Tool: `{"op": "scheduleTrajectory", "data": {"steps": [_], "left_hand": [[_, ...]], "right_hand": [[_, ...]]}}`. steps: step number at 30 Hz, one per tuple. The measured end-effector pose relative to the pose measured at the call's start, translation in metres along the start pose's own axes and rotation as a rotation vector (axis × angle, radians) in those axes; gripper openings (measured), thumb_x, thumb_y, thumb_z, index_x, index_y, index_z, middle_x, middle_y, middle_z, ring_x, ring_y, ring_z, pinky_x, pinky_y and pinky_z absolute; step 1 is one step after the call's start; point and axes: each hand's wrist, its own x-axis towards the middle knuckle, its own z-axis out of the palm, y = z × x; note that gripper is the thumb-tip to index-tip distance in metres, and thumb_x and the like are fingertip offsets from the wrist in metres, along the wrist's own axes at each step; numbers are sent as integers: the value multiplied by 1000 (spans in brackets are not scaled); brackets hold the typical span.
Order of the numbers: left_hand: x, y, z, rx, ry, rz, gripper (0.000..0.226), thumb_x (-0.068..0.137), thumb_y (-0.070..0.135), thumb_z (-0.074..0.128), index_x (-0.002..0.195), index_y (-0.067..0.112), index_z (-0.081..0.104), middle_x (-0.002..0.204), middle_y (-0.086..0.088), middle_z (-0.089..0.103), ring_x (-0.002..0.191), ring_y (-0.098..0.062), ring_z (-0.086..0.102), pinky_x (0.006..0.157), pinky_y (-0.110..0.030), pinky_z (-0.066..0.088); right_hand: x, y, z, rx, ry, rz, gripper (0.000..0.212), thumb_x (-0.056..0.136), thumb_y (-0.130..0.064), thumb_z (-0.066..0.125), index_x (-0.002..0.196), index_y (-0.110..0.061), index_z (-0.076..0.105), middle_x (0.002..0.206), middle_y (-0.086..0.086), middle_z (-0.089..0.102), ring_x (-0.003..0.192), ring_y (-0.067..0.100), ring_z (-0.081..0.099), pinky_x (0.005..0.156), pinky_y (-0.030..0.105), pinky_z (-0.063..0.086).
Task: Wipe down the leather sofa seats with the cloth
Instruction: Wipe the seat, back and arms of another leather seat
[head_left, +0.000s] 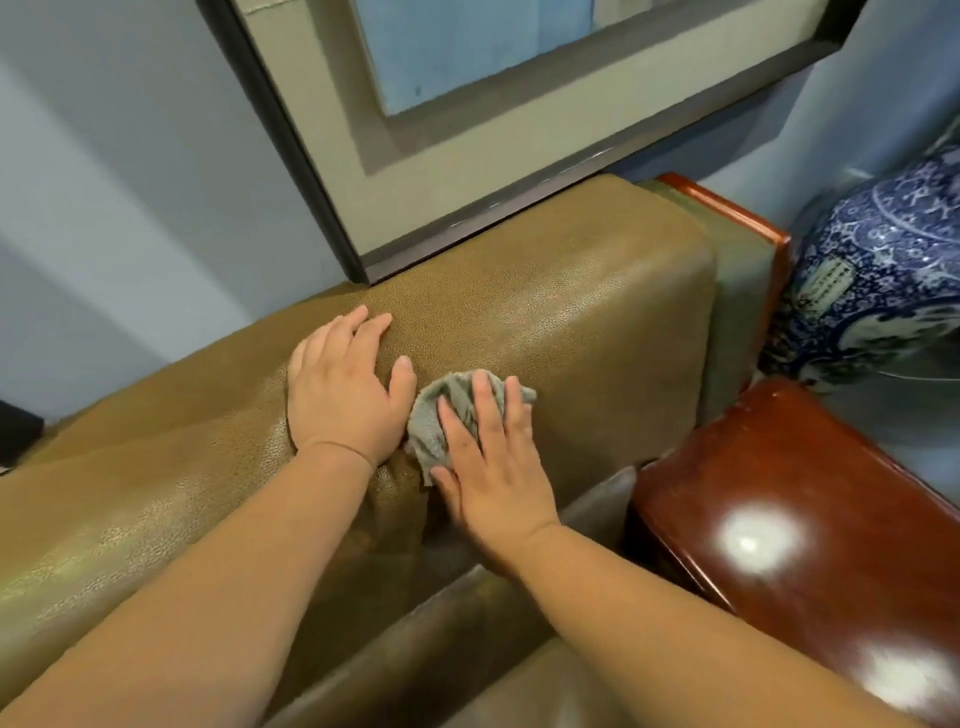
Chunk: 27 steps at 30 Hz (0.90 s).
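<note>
Sofa (571, 332) pebbled leather, slight sheen; cloth (441, 415) nubby terry; armrest (805, 519) glossy lacquered wood.

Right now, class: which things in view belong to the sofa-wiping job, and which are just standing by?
Part of the job: cloth, leather sofa, right hand pressing the cloth, left hand resting flat on the sofa.

Just standing by: framed picture, blue-and-white vase, wooden armrest.

Sofa back (545, 322) open to right of hands; wooden armrest (779, 519) & vase (883, 270) block far right; frame (467, 171) close above.
</note>
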Motion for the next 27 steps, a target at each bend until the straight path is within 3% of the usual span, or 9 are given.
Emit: {"op": "scheduleTrajectory", "data": {"steps": [3, 7, 9, 12, 14, 17, 19, 24, 27], "left_hand": [[-1, 6, -6, 64, -36, -6, 52, 101, 47, 45, 146, 24, 57, 154, -3, 53, 143, -26, 46, 124, -48, 29], [13, 31, -21, -5, -65, 122, 25, 96, 38, 51, 115, 30, 65, 117, 7, 62, 112, -19, 60, 102, -47, 52], [37, 76, -18, -152, -120, 260, 25, 99, 34, 53, 121, 34, 64, 124, 11, 62, 118, -12, 57, 106, -46, 52], [60, 140, 10, -79, -213, 422, 48, 107, 41, 42, 155, 37, 45, 164, 7, 41, 154, -17, 33, 127, -48, 29], [69, 146, 34, 99, -141, 472, 58, 107, 50, 31, 163, 36, 32, 171, 4, 31, 158, -22, 26, 129, -48, 24], [78, 133, 54, 65, -19, 514, 61, 104, 54, 31, 162, 34, 36, 168, 1, 37, 155, -25, 34, 124, -52, 31], [81, 130, 59, -8, -25, 531, 60, 104, 52, 32, 161, 33, 40, 167, 1, 40, 154, -26, 35, 123, -54, 32], [79, 129, 55, -121, -46, 541, 61, 102, 45, 33, 159, 28, 46, 166, -1, 42, 154, -28, 36, 122, -55, 31], [80, 128, 58, -65, -34, 542, 64, 99, 49, 38, 159, 29, 45, 165, -1, 42, 153, -30, 38, 122, -55, 32]], "right_hand": [[32, 62, -21, 15, 81, 227, 72, 105, -49, 22, 165, -19, -5, 172, 15, -11, 158, 42, -10, 127, 57, 8], [56, 79, -34, 609, 233, 941, 71, 110, -43, 28, 166, -19, -8, 172, 12, -19, 159, 34, -13, 129, 45, -3], [41, 30, -22, 675, 169, 870, 76, 107, -51, 24, 163, -24, -19, 169, 8, -32, 157, 30, -25, 127, 43, -9], [11, 20, -7, 538, 14, 579, 74, 98, -65, 9, 153, -42, -35, 160, -7, -46, 148, 19, -42, 125, 50, -4], [19, 72, -7, 468, 34, 541, 68, 101, -62, 14, 159, -44, -16, 163, -10, -42, 150, 20, -40, 126, 55, -2], [33, 129, -9, 417, 211, 383, 46, 106, -47, 31, 150, -35, 34, 171, -7, -23, 157, 28, -25, 127, 57, -4], [32, 124, 5, 371, 321, 351, 46, 108, -46, 30, 148, -26, 40, 174, 6, -8, 159, 37, -13, 128, 59, 0], [36, 132, 19, 561, 448, 843, 63, 109, -44, 23, 167, -25, 7, 174, 2, -14, 160, 24, -16, 130, 44, -3], [46, 195, 4, 665, 446, 1134, 58, 113, -37, 20, 167, -23, 7, 174, 4, -13, 159, 22, -17, 130, 42, -6]]}}
